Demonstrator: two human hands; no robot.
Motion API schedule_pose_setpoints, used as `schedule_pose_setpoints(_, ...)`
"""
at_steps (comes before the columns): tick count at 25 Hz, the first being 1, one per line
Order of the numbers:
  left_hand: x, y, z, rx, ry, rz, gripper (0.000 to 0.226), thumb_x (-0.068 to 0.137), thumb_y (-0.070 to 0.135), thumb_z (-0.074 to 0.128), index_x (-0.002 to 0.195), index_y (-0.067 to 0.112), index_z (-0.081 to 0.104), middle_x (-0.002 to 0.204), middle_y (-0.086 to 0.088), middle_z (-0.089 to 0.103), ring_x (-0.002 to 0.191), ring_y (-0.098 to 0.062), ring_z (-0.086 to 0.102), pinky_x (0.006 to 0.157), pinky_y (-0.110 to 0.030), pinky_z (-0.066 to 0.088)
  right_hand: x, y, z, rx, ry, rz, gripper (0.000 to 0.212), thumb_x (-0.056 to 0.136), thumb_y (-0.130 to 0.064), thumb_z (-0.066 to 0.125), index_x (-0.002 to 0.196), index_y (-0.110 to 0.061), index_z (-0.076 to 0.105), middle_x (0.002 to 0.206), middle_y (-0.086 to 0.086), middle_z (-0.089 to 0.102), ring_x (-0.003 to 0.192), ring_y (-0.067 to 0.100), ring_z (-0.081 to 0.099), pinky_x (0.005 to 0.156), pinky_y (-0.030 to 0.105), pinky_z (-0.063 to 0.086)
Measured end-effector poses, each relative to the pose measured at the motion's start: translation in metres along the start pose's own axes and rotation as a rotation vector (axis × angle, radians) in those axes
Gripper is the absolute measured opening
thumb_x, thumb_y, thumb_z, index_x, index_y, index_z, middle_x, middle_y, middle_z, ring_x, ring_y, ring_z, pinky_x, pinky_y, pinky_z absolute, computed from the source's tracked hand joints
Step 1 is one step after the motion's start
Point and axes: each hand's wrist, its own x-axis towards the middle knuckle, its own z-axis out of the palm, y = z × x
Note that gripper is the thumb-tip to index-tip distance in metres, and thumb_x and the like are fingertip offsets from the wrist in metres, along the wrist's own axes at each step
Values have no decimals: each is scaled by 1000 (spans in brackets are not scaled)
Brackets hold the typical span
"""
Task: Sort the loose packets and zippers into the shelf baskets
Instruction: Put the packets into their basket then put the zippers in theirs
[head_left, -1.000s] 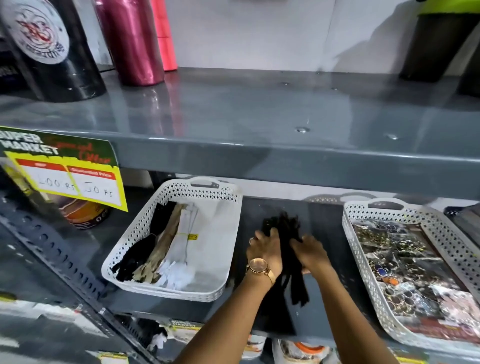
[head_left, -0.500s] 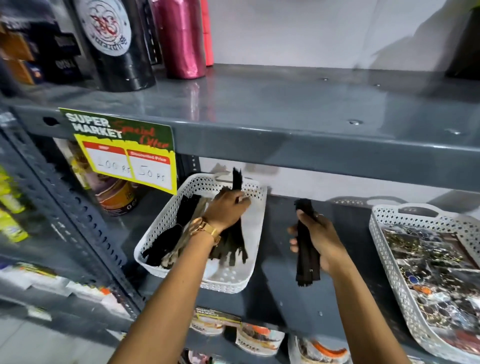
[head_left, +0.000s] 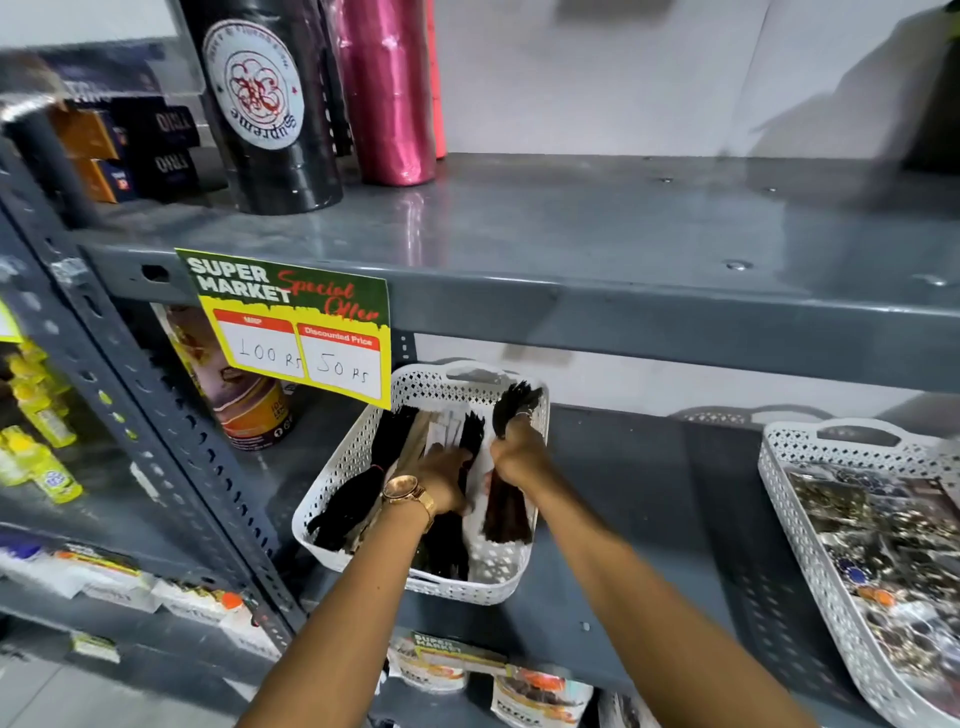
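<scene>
Fingers (head_left: 511, 434) hide the zipper bundle's (head_left: 506, 512) middle; basket (head_left: 488, 582) contents blurred.

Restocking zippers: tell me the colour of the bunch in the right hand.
Black zippers, head view.

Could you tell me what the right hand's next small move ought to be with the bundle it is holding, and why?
Probably lower the bundle of black zippers and release it flat. The right hand grips it above the white basket, over the bare right side, while the left hand presses on the zippers already lying there. Nothing seems to block that spot.
</scene>
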Motion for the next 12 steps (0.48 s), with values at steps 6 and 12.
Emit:
schedule_pose_setpoints(6,-2,-3,0,-107,33,29,41,81,9,66,121,17,61,123,-10,67,100,-15,63,70,-16,57,-2,18,30,-330,-149,106,61,93,-12,46,144,7,19,144,32,34,131,39,41,102,35,40)
schedule_pose_setpoints(12,-7,11,-1,-7,23,38,31,91,24,47,115,15,65,125,-14,64,118,-31,59,102,-35,45,-2,17,38,-982,-94,10,42,94,-16,48,135,-7,47,139,15,48,130,29,43,105,35,42)
